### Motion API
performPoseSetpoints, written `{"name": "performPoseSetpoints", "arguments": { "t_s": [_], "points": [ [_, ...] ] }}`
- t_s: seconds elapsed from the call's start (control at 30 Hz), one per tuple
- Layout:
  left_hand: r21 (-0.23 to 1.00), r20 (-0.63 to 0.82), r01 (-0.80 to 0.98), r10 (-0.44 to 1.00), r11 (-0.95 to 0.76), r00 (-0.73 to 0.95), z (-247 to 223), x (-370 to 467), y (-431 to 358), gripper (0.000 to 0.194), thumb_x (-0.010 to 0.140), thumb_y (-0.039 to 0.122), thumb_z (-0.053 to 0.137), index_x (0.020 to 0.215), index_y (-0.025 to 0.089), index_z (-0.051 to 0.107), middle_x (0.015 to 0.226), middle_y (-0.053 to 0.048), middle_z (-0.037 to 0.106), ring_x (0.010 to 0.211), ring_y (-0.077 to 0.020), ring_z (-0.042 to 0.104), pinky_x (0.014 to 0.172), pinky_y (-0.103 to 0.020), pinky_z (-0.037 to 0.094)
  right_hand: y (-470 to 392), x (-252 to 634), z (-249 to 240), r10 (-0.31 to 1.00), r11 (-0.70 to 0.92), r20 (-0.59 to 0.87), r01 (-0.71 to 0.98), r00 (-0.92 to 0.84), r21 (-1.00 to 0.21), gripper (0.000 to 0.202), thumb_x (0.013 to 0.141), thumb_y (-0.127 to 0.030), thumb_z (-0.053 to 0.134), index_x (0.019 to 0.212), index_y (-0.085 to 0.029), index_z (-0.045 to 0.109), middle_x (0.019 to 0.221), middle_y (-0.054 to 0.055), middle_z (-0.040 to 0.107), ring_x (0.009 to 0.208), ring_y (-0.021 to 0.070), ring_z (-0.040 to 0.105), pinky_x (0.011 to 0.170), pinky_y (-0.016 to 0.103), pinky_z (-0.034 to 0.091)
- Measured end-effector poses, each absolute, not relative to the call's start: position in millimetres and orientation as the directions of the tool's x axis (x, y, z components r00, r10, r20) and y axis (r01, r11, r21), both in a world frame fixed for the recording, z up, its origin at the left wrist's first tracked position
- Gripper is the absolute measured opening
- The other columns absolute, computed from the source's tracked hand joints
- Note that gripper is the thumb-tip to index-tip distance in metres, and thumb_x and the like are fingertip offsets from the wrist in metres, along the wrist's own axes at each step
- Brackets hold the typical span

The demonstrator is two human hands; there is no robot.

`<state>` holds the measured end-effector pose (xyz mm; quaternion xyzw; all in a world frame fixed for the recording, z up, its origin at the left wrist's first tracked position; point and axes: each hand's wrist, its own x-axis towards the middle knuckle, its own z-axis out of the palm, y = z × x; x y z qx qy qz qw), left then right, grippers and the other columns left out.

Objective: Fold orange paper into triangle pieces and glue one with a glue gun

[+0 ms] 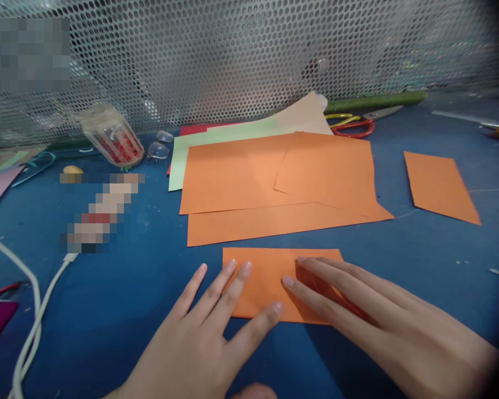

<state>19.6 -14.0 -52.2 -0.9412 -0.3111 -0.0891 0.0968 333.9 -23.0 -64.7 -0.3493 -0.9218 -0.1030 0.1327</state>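
A small rectangular piece of orange paper (260, 291) lies flat on the blue table right in front of me. My left hand (208, 327) rests with spread fingers over its left side, the fingertips and thumb on the sheet. Across its right side reaches my right hand (370, 310), fingers stretched out, with fingertips touching the paper. The paper's right end is partly hidden under that hand. Just beyond lie larger orange sheets (233, 180), overlapping one another. Off to the right is a separate orange piece (438, 185) with slanted sides.
Pale green paper (177, 166) and red paper sit beneath the orange sheets. Red-handled scissors (357, 128) lie behind them, near a perforated metal screen (241, 61). A jar with red bits (116, 141) leans at the back left. A white cable (39, 316) runs along the left.
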Motion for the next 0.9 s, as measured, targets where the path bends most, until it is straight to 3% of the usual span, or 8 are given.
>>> {"name": "performPoseSetpoints", "arguments": {
  "t_s": [0.2, 0.33, 0.47, 0.57, 0.7, 0.9],
  "points": [
    [-0.112, 0.215, 0.599, 0.570, -0.793, 0.793, -47, 20, -11, 0.078, 0.118, 0.068, 0.037, 0.182, 0.027, 0.019, 0.169, -0.021, 0.056, 0.155, -0.0358, 0.056, 0.122, -0.055, 0.046, -22, 324, -58, 0.522, 0.805, 0.357, 0.586, -0.775, 0.094, 0.064, 0.100, -0.007, 0.045, 0.161, -0.021, 0.059, 0.155, 0.009, 0.071, 0.150, 0.0266, 0.060, 0.114, 0.044, 0.063],
    [-0.114, 0.193, 0.601, 0.576, -0.791, 0.795, -44, 20, -11, 0.080, 0.117, 0.071, 0.038, 0.182, 0.029, 0.018, 0.168, -0.021, 0.057, 0.153, -0.0366, 0.059, 0.123, -0.059, 0.044, -18, 319, -57, 0.506, 0.808, 0.407, 0.583, -0.760, 0.084, 0.061, 0.098, -0.001, 0.044, 0.153, -0.018, 0.064, 0.144, 0.009, 0.078, 0.145, 0.0248, 0.064, 0.112, 0.039, 0.062],
    [-0.101, 0.178, 0.598, 0.577, -0.795, 0.797, -44, 18, -12, 0.077, 0.116, 0.072, 0.039, 0.180, 0.031, 0.028, 0.170, -0.020, 0.054, 0.154, -0.0388, 0.057, 0.124, -0.064, 0.041, -17, 319, -55, 0.523, 0.779, 0.407, 0.613, -0.749, 0.128, 0.048, 0.102, -0.004, 0.046, 0.139, -0.024, 0.069, 0.142, 0.010, 0.077, 0.135, 0.0236, 0.069, 0.094, 0.034, 0.066],
    [-0.141, 0.213, 0.599, 0.567, -0.788, 0.796, -47, 16, -13, 0.071, 0.119, 0.068, 0.029, 0.178, 0.028, 0.035, 0.170, -0.021, 0.055, 0.159, -0.0367, 0.051, 0.129, -0.065, 0.031, -17, 317, -53, 0.516, 0.767, 0.432, 0.623, -0.740, 0.150, 0.036, 0.103, -0.009, 0.052, 0.129, -0.027, 0.070, 0.139, 0.010, 0.077, 0.127, 0.0234, 0.072, 0.082, 0.031, 0.065],
    [-0.210, 0.251, 0.596, 0.546, -0.775, 0.799, -44, 15, -16, 0.069, 0.119, 0.068, 0.028, 0.169, 0.026, 0.052, 0.162, -0.020, 0.063, 0.155, -0.0363, 0.055, 0.132, -0.064, 0.023, -14, 315, -50, 0.510, 0.784, 0.421, 0.607, -0.750, 0.133, 0.046, 0.101, -0.009, 0.051, 0.138, -0.029, 0.069, 0.131, 0.008, 0.077, 0.117, 0.0236, 0.074, 0.073, 0.030, 0.063],
    [-0.279, 0.191, 0.563, 0.529, -0.778, 0.827, -17, 15, -14, 0.062, 0.125, 0.054, 0.022, 0.151, 0.024, 0.070, 0.155, -0.014, 0.071, 0.153, -0.0275, 0.059, 0.128, -0.050, 0.032, -13, 314, -45, 0.516, 0.786, 0.396, 0.604, -0.760, 0.134, 0.056, 0.093, -0.002, 0.048, 0.138, -0.030, 0.068, 0.126, 0.006, 0.077, 0.111, 0.0220, 0.073, 0.073, 0.030, 0.061]
  ]
}}
